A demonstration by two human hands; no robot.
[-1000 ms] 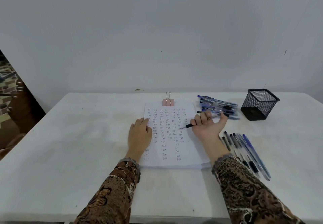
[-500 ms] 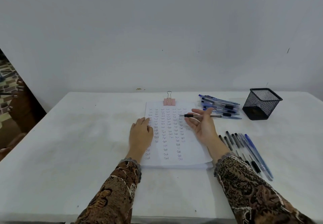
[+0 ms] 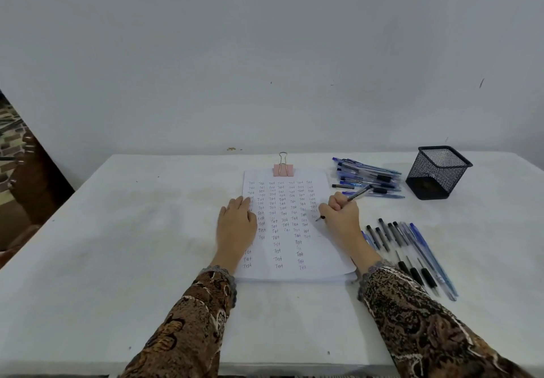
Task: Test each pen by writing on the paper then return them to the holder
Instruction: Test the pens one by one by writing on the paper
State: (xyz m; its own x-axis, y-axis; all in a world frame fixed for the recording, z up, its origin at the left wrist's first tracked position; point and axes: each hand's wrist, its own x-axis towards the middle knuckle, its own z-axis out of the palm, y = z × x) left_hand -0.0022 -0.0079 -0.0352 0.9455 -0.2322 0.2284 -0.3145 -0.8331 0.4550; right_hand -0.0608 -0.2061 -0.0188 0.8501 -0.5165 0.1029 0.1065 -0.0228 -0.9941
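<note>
A white sheet of paper (image 3: 321,248) covered with rows of the word "Test" lies in the middle of the table. My left hand (image 3: 235,224) rests flat on its left edge, fingers spread. My right hand (image 3: 341,215) grips a pen (image 3: 357,193) in a writing hold, its tip touching the paper's right side. A pile of blue pens (image 3: 371,177) lies beyond the paper to the right. A row of black and blue pens (image 3: 412,251) lies right of my right forearm. The black mesh holder (image 3: 438,173) stands at the far right, with no pens showing in it.
A pink binder clip (image 3: 283,168) pinches the paper's top edge. The white table (image 3: 117,245) meets a plain wall at the back. A dark patterned object (image 3: 20,171) leans beyond the table's left edge.
My right hand lifted a pen flat over the paper's top right, then turned it into a writing hold and set the tip down on the right side. My left hand stayed still.
</note>
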